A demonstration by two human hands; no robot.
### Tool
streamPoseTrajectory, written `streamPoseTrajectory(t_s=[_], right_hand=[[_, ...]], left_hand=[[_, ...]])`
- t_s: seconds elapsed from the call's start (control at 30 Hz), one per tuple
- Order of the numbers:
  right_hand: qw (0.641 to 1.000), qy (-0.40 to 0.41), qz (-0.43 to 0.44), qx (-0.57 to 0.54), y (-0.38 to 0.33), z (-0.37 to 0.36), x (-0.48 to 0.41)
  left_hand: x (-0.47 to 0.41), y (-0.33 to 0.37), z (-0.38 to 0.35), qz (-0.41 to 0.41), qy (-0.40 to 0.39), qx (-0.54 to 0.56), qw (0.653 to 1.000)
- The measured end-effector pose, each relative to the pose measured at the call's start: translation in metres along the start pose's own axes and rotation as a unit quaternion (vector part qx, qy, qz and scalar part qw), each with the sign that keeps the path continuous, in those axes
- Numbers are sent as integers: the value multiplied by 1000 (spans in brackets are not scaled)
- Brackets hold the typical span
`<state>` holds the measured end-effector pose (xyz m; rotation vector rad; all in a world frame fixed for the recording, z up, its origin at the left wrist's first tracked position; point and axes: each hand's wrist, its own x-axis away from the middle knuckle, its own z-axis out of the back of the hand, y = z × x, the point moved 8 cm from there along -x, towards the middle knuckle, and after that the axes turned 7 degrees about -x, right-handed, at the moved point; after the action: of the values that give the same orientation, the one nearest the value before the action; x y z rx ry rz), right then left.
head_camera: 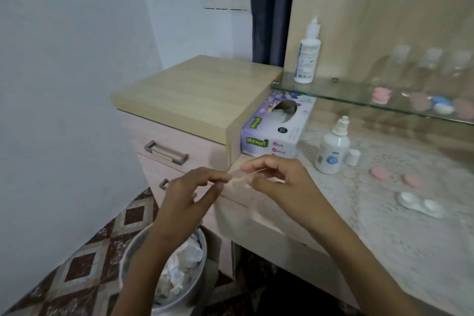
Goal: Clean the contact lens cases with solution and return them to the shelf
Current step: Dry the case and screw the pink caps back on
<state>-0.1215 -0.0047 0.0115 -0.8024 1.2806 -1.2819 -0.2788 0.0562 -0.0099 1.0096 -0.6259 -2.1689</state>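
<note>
My left hand (189, 192) and my right hand (277, 179) meet over the table's left corner. Both pinch a small pale pinkish thing (237, 177), too blurred to identify. On the lace-covered table (384, 233) stands an uncapped solution bottle (332, 151) with its white cap (352, 157) beside it. Two loose pink lids (381, 173) (411, 180) lie to its right. An open white lens case (420, 204) lies nearer me. The glass shelf (333, 92) carries a pink case (382, 95), brown cases (420, 101) and a blue-and-white case (442, 105).
A taller white bottle (307, 59) and clear bottles (431, 67) stand on the shelf. A tissue box (277, 131) sits under it against a drawer cabinet (195, 92). On the floor below my hands is a bin (177, 264) full of crumpled tissues.
</note>
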Motion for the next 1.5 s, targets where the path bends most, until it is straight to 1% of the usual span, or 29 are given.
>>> streamPoseTrajectory(t_s=[0.13, 0.2, 0.37, 0.5, 0.6, 0.7, 0.83, 0.9, 0.97, 1.03, 1.23, 1.4, 1.5], right_hand=[[998, 60, -15, 6, 3, 65, 23], [995, 95, -17, 6, 6, 99, 36], [982, 181, -21, 50, 14, 179, 71], [964, 230, -29, 133, 28, 231, 96], [952, 240, -54, 181, 43, 255, 107], [950, 222, -85, 202, 52, 258, 111], [951, 237, -70, 185, 61, 258, 116], [948, 230, -56, 211, 63, 258, 114], [943, 223, -46, 244, 62, 256, 112], [941, 223, -39, 253, 61, 255, 111], [937, 233, -33, 260, 63, 255, 112], [932, 242, -33, 268, 62, 256, 112], [931, 242, -34, 272, 62, 255, 113]], left_hand=[[-22, 49, -43, -54, -37, 30, 997], [-31, 65, -69, -65, -43, 48, 996], [-47, 83, -130, 12, -29, 166, 986], [-62, 91, -163, 51, -16, 211, 976], [-74, 96, -179, 81, -31, 235, 968], [-83, 91, -191, 90, -52, 238, 966], [-87, 85, -198, 95, -76, 227, 966], [-87, 85, -197, 103, -75, 226, 966], [-87, 89, -196, 91, -83, 213, 969], [-88, 95, -195, 60, -101, 182, 976], [-86, 118, -195, -44, -162, 28, 985], [-87, 125, -202, -113, -232, -82, 963], [-90, 124, -204, -140, -251, -154, 945]])
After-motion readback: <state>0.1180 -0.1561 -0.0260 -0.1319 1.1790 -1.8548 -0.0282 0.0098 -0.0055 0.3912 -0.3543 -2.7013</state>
